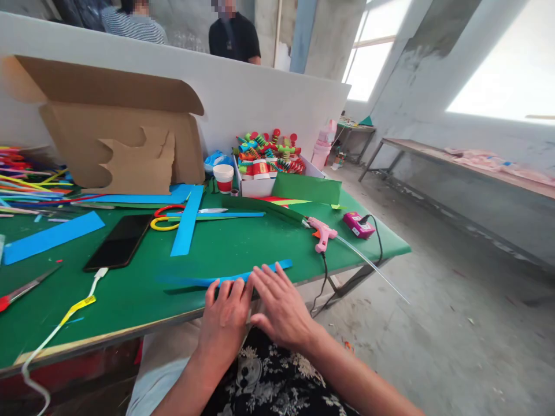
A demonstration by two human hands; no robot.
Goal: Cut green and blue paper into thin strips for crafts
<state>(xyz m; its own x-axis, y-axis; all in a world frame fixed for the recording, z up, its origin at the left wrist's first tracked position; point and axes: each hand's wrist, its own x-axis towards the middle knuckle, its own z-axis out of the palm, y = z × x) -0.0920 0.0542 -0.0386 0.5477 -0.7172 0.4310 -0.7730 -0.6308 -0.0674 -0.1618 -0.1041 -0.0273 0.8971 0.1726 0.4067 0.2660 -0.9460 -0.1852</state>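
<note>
A narrow blue paper strip [284,264] lies along the front edge of the green table [243,242], its left end raised and blurred. My left hand [228,315] rests on the strip's middle with fingers bent over it. Just to the right, my right hand [280,306] lies across the strip with its fingers stretched out. The two hands nearly touch at the fingertips. Beyond them are a wider blue strip [187,222], scissors [167,223] with red and yellow handles, and a pink glue gun [321,232].
A black phone [119,242] with a white cable and red-handled scissors [30,286] lie left. Behind stand a cardboard box [117,127], a paper cup [224,178] and a box of colourful parts [255,186]. A purple box [359,225] sits right. Two people are beyond the partition.
</note>
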